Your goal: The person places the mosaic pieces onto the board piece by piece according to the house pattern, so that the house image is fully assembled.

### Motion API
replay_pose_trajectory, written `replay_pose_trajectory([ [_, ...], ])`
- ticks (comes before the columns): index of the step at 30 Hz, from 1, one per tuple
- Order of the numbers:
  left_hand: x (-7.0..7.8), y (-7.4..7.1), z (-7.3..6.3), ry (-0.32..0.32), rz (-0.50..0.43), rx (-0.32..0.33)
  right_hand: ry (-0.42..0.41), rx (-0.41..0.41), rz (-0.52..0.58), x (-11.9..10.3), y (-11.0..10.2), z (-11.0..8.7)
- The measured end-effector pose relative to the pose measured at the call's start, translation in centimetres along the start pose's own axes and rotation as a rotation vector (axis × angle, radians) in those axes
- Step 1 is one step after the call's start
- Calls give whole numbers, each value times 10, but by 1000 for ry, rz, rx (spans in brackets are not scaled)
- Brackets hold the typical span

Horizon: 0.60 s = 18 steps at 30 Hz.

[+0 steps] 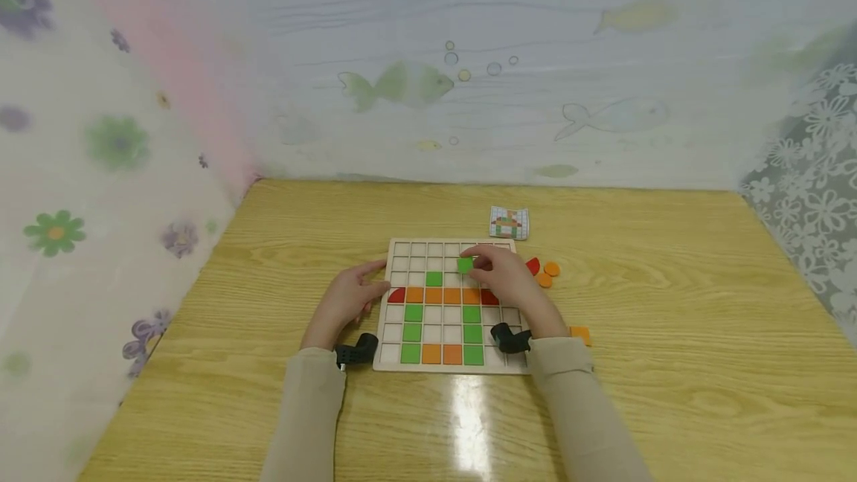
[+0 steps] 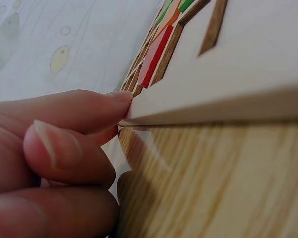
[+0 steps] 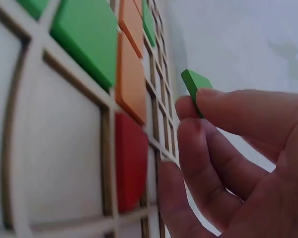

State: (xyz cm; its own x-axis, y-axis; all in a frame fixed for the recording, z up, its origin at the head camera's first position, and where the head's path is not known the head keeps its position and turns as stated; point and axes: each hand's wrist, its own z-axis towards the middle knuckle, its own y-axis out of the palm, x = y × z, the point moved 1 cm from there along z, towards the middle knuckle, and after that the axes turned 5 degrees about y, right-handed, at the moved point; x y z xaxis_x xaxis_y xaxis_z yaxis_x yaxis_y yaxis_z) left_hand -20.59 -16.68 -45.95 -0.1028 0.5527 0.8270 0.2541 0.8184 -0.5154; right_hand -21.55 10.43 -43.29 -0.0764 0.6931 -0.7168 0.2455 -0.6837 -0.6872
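A pale wooden grid board (image 1: 432,333) lies on the table. In its cells sit green square tiles (image 1: 413,313), a row of orange square tiles (image 1: 434,296) and a red curved tile (image 1: 396,295) at the row's left end. At the row's right end is another red tile (image 3: 131,163). My right hand (image 1: 505,277) pinches a green square tile (image 3: 197,82) between thumb and fingertips, above the board's upper right part. Fingertips of my left hand (image 1: 344,300) touch the board's left edge, and some of its other fingers are bent loosely.
A small pattern card (image 1: 509,222) lies behind the board. To the right are a loose red piece (image 1: 533,265), two orange discs (image 1: 552,269) and an orange square piece (image 1: 581,335), partly covered by the right sleeve. A patterned wall covering (image 1: 469,140) rises behind the table.
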Motion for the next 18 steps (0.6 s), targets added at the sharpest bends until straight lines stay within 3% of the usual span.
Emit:
replay_pose_trajectory([
  [10, 2, 0, 0, -4, 18, 6, 50, 26, -6, -8, 12, 2],
  [18, 4, -1, -2, 4, 29, 1, 30, 14, -47, -10, 19, 1],
])
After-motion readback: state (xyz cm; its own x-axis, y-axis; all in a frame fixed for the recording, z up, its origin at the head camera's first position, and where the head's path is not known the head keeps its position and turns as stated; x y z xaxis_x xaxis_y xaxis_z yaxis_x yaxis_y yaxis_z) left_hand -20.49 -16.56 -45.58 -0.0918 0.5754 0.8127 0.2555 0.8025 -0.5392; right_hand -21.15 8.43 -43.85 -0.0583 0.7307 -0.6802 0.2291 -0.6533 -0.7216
